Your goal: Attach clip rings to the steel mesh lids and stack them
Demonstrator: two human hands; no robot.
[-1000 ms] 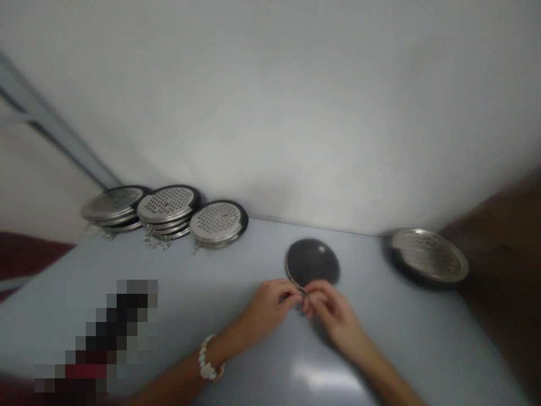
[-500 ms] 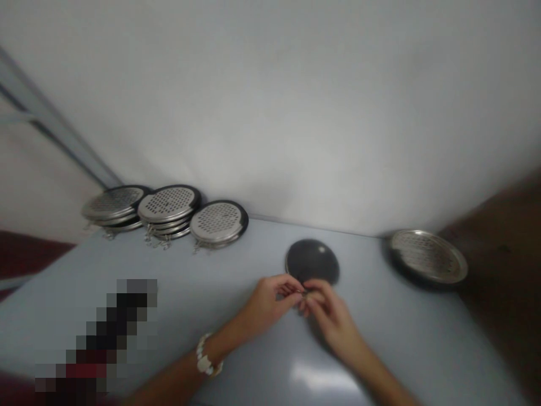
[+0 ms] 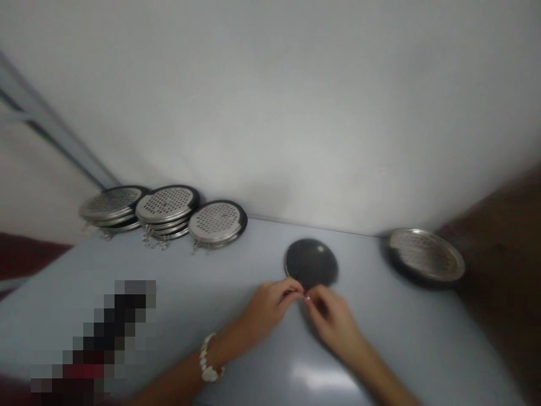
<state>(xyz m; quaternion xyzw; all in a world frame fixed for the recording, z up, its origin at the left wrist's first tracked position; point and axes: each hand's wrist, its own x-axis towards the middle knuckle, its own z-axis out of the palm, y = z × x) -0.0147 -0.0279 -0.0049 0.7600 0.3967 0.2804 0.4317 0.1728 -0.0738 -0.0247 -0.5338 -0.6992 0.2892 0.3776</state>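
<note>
At the near edge of a round black disc [image 3: 311, 262], my two hands meet with their fingertips together. My left hand [image 3: 276, 301] is closed in a pinch, a pale beaded bracelet [image 3: 207, 361] around its wrist. Opposite it, my right hand [image 3: 332, 316] pinches too, thumb against forefinger. Whatever lies between the fingertips is too small and blurred to make out. The disc lies flat on the grey table [image 3: 236, 282], its dark smooth face up, its near rim partly hidden by my fingers.
Along the wall at the left stand stacks of round perforated metal plates with black rims: a far-left stack [image 3: 112, 204], a middle stack [image 3: 167, 206] and a right stack [image 3: 217, 221]. Small chains hang from them. Another perforated metal plate [image 3: 426, 256] lies at the table's right edge.
My fingers have curled in tighter, the right hand's most clearly, and the fingertips have drawn closer together. The disc and the stacks stay in place; the view shifts slightly.
</note>
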